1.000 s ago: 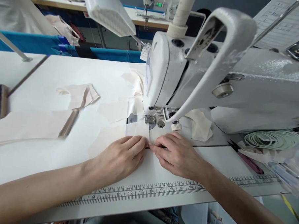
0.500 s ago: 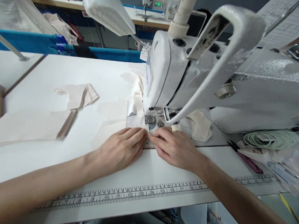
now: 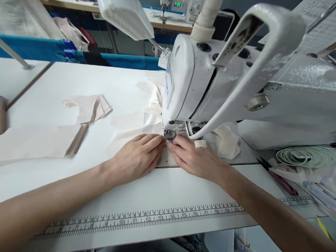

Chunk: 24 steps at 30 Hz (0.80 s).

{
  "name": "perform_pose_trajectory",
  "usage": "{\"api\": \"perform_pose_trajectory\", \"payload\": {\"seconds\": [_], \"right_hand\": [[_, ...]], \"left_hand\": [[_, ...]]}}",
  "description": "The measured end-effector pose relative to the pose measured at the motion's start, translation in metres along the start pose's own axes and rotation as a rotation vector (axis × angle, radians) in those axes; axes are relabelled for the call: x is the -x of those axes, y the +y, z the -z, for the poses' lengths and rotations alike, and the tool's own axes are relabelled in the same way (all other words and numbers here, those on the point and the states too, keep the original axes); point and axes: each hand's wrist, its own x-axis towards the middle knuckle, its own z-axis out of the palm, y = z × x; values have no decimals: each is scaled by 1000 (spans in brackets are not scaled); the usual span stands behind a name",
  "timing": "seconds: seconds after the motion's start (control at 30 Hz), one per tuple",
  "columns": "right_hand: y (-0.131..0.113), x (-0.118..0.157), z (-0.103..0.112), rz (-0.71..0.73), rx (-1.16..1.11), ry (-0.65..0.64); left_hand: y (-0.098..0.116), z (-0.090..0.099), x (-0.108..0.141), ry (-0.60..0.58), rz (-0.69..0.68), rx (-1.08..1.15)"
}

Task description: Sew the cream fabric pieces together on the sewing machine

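Cream fabric [image 3: 154, 118] lies under the needle area of a white sewing machine [image 3: 178, 85] and runs out to its left and back. My left hand [image 3: 137, 154] presses on the fabric just left of the presser foot [image 3: 170, 135], thumb and fingers drawn together at its edge. Close in front of the foot, my right hand [image 3: 193, 158] has its fingers curled, with the fingertips pinched at the same fabric edge. The two sets of fingertips almost meet. What lies beneath the fingers is hidden.
Stacked cream fabric pieces [image 3: 42, 139] lie on the left. A printed ruler [image 3: 141, 219] runs along the table's front edge. To the right are dark-red-handled snips [image 3: 282, 182] and a coil of pale green cord [image 3: 308, 156]. A lamp [image 3: 126, 16] hangs above.
Both hands have moved forward a little, toward the presser foot, with the fabric edge between their fingertips. The view has shifted slightly.
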Motion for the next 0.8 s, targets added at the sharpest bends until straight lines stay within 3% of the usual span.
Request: {"api": "perform_pose_trajectory", "payload": {"seconds": [0.3,0.8], "right_hand": [[-7,0,-1,-24,68,17],[7,15,-11,-45,-125,97]], "left_hand": [[-6,1,4,-18,-17,-21],[-7,2,4,-35,-58,-70]]}}
